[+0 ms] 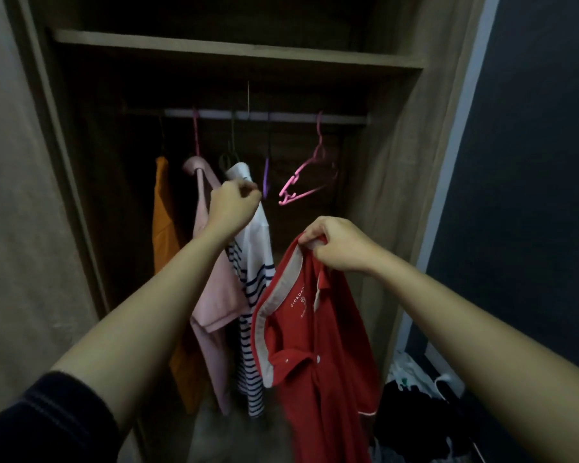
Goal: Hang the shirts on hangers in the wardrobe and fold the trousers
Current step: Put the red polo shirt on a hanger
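Right hand point(338, 243) is closed in a pinch on the collar of the red polo shirt point(315, 329), thumb and curled fingers bunching the pale collar band, so the shirt hangs straight down below the hand with its placket facing the camera. Up and across from it, the left hand point(234, 205) is raised into the wardrobe point(391, 162) with its fingers curled, right beside the lower end of a purple hanger point(265, 177). Whether it has hold of that hanger or of the shoulder of the white striped shirt point(253, 262) behind it cannot be told. A bare pink hanger point(308, 175) hangs tilted from the rail point(248, 115) above the right hand and a little beyond it. Beyond the left hand, on its outer side, hang a pink shirt point(211, 279) and an orange garment point(164, 212). The step in hand looks like fetching a free hanger for the red shirt. To do it well, the left hand should lift the hanger's hook clear of the rail without dragging the striped shirt along. It should then bring the hanger down to the collar. The right hand should spread the neck opening, not keep it bunched, so each hanger arm slides into a shoulder. A heap of clothes point(415, 402) lies low on the outer side of the right forearm, so trousers probably remain to be folded.
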Motion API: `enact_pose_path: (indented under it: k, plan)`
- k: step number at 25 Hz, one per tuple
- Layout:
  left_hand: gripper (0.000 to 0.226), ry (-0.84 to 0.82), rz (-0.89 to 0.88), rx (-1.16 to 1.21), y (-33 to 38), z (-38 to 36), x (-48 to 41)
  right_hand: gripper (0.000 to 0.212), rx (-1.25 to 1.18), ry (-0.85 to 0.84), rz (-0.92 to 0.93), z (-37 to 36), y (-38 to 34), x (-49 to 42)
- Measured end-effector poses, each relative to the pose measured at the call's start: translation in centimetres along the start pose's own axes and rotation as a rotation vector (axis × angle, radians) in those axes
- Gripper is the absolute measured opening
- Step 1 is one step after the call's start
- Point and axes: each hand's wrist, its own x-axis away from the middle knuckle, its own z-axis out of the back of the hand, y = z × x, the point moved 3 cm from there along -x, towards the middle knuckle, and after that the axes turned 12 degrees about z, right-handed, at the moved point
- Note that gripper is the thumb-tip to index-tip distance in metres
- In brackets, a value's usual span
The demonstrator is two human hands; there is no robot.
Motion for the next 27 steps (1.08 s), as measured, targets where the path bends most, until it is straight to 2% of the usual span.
enact_pose_path:
  k: [2,6,12,17,20,27]
  plan:
    - [0.032,0.035,-0.035,-0.051,2.9,-1.6,-2.6,0.029,0.003,-0.003,0.017,1.2,0.7,-0.1]
    - [0.032,0.071,0.028,-0.242,5.7,-4.8,-7.8,0.030,-0.008,0.001,0.043,2.5,2.6,-0.8]
    - [0.031,-0.003,0.109,-0.526,4.1,-8.3,-11.9,0.037,-0.025,-0.003,0.084,2.2,4.2,-3.1]
    - [0.028,0.128,0.111,-0.411,4.8,-8.7,-12.0,0.039,-0.042,-0.006,0.097,1.5,5.1,-3.7]
    - [0.031,0.146,0.088,-0.346,6.2,-7.6,-11.0,0.040,-0.041,-0.006,0.103,1.1,5.3,-3.9]
    - [0.029,0.292,0.031,-0.190,3.2,-1.6,-2.5,0.038,-0.048,-0.009,0.092,-0.3,4.4,-3.6]
